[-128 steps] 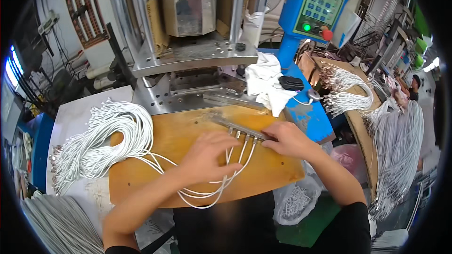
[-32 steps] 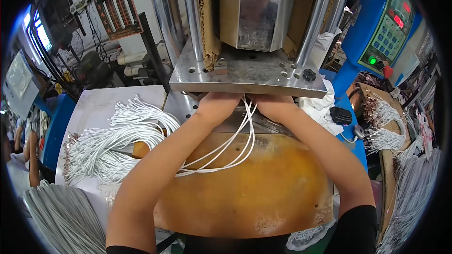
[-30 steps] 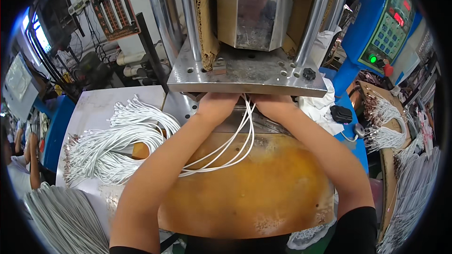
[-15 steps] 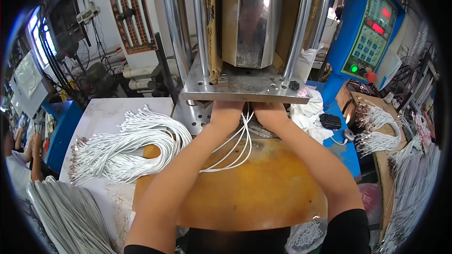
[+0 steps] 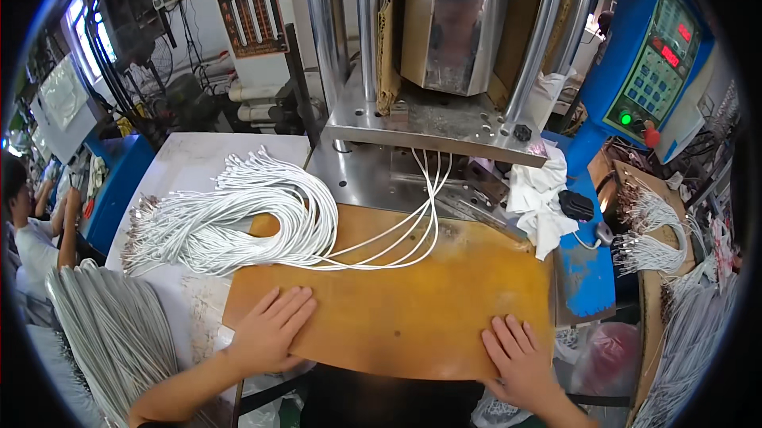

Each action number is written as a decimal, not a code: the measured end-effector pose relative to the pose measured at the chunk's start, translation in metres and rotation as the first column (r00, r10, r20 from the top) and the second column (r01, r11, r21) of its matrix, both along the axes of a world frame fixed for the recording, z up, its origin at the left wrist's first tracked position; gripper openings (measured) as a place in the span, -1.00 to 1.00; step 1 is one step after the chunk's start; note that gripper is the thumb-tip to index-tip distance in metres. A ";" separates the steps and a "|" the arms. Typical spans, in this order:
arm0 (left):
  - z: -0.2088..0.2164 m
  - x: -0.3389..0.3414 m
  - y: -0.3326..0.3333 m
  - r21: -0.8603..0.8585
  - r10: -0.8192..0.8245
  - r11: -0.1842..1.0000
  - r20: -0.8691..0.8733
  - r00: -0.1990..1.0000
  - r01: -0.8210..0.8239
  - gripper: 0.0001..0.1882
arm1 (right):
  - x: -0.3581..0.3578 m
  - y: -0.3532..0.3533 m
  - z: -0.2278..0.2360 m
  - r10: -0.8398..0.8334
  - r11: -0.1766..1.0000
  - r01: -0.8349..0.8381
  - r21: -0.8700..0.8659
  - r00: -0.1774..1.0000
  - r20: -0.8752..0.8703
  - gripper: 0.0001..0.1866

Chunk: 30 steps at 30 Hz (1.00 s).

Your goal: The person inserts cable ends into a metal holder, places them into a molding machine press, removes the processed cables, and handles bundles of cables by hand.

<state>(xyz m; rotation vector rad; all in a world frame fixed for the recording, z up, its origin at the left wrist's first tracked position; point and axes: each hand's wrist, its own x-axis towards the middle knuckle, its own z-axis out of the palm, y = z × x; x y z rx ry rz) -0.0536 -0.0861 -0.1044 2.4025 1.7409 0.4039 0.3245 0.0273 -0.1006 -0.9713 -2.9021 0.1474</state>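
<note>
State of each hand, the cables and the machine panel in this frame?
left hand: flat on board, empty
right hand: flat on board edge, empty
white cables: looped, ends under press plate
cable bundle: lying loose on table
control panel: lit

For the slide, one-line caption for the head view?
Both hands, left hand and right hand, flat on brown board; white cables feed into press.

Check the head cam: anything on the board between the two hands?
In the head view, only bare brown board lies between the left hand and the right hand; the white cables loop farther back.
</note>
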 end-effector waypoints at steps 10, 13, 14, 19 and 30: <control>-0.017 -0.003 -0.006 -0.007 0.103 0.994 -0.267 0.958 -0.109 -0.17 | -0.005 -0.008 -0.016 0.006 0.986 -0.014 0.168 0.999 0.051 -0.38; -0.021 -0.005 -0.011 -0.028 0.100 0.993 -0.257 0.961 -0.111 -0.15 | -0.003 -0.013 -0.015 -0.036 0.999 0.038 -0.016 0.995 0.094 -0.15; -0.024 -0.006 -0.013 -0.014 0.082 0.996 -0.254 0.964 -0.088 -0.15 | -0.006 -0.014 -0.014 -0.057 0.998 0.058 -0.013 0.995 0.084 -0.17; -0.024 -0.007 -0.017 0.044 0.104 0.994 -0.200 0.974 -0.097 -0.12 | -0.008 -0.014 -0.014 -0.046 0.999 0.046 0.021 0.999 0.014 -0.20; 0.004 -0.012 0.071 0.311 0.119 0.946 -0.060 0.991 -0.095 -0.12 | -0.027 0.001 0.009 0.178 0.968 -0.191 -0.165 0.980 -0.090 -0.11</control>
